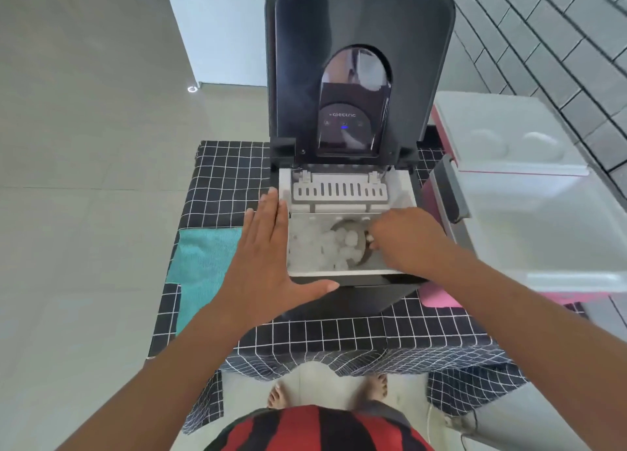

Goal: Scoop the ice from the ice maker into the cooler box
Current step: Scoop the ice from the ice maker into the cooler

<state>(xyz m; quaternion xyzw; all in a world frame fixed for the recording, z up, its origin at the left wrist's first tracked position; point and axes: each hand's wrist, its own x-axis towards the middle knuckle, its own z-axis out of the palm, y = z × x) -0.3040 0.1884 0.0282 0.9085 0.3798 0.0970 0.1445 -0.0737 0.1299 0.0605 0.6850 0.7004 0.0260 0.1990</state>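
Ice [325,247] fills ice maker [346,274] bin (lid up); cooler box [543,274] open.

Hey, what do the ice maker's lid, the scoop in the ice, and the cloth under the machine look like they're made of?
Ice maker lid: likely glossy dark plastic, with a clear arched window showing reflections. Scoop: looks like brushed metal, grey with a dull sheen, though grey plastic is possible. Cloth: woven fabric, matte black with a white grid, hanging in folds at the table edge.

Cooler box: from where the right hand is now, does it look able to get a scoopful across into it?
Probably yes. The cooler box stands open just right of the ice maker, its lid tipped back, and nothing lies between the right hand, gripping the scoop, and the opening.
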